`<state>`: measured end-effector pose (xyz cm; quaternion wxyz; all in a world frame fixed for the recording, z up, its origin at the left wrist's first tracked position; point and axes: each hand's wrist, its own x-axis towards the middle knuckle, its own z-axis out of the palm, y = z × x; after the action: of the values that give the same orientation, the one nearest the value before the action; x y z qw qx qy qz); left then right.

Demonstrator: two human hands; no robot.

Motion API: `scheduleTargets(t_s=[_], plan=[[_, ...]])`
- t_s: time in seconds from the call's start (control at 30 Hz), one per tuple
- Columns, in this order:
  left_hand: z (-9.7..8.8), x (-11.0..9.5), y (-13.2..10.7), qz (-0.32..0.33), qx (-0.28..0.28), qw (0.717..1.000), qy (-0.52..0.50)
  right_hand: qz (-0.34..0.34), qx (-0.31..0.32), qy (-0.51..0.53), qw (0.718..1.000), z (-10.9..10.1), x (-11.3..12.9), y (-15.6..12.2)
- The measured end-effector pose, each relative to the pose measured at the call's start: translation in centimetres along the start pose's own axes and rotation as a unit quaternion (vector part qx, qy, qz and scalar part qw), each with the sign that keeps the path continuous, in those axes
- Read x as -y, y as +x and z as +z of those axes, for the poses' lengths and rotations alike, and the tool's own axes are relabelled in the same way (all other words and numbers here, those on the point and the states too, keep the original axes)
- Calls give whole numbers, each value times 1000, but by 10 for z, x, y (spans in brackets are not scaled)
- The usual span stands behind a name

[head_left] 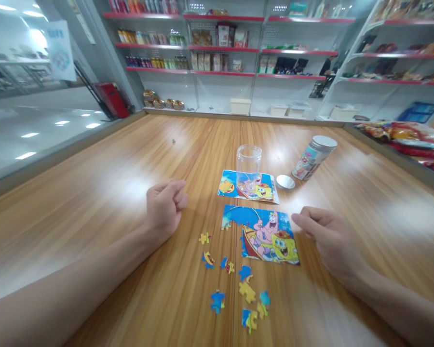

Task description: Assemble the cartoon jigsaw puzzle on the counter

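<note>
A partly assembled cartoon jigsaw puzzle (265,236) lies on the wooden table (104,193). Several loose puzzle pieces (246,291) are scattered just in front of it. My left hand (165,207) rests on the table to the left of the puzzle, fingers curled into a loose fist with nothing visible in it. My right hand (327,236) lies at the puzzle's right edge, fingers bent and pointing toward it, holding nothing that I can see. Behind the puzzle lies a printed reference picture (248,185) with an empty clear jar (249,161) standing on it.
A round metal lid (285,181) lies right of the picture, and a lidded labelled jar (314,157) stands tilted beyond it. Snack bags (412,142) pile at the table's right edge. Stocked shelves (224,48) line the back wall.
</note>
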<state>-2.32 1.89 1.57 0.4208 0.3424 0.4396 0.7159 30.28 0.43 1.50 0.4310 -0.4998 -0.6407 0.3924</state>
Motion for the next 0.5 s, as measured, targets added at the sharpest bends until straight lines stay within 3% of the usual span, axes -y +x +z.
scheduleTargets(t_s=[0.1,0.17,0.27,0.3,0.37,0.43,0.5], plan=[[0,-3,0,-15,-22,999,-28,60,-18,125,990,-19,11,20],[-1,-4,0,-23,-28,999,-31,31,-90,202,975,-44,26,34],[-2,-4,1,-29,-34,999,-30,-8,-108,222,969,-82,42,47],[-2,-3,2,-30,-32,999,-29,-51,-120,236,963,-90,41,48],[-1,-2,3,-31,-24,999,-23,-37,-106,225,968,-94,28,45],[-1,-2,4,-34,-13,999,-14,54,-53,173,982,-84,5,40],[-1,-2,3,-34,-3,999,-3,82,29,132,987,-68,-17,35]])
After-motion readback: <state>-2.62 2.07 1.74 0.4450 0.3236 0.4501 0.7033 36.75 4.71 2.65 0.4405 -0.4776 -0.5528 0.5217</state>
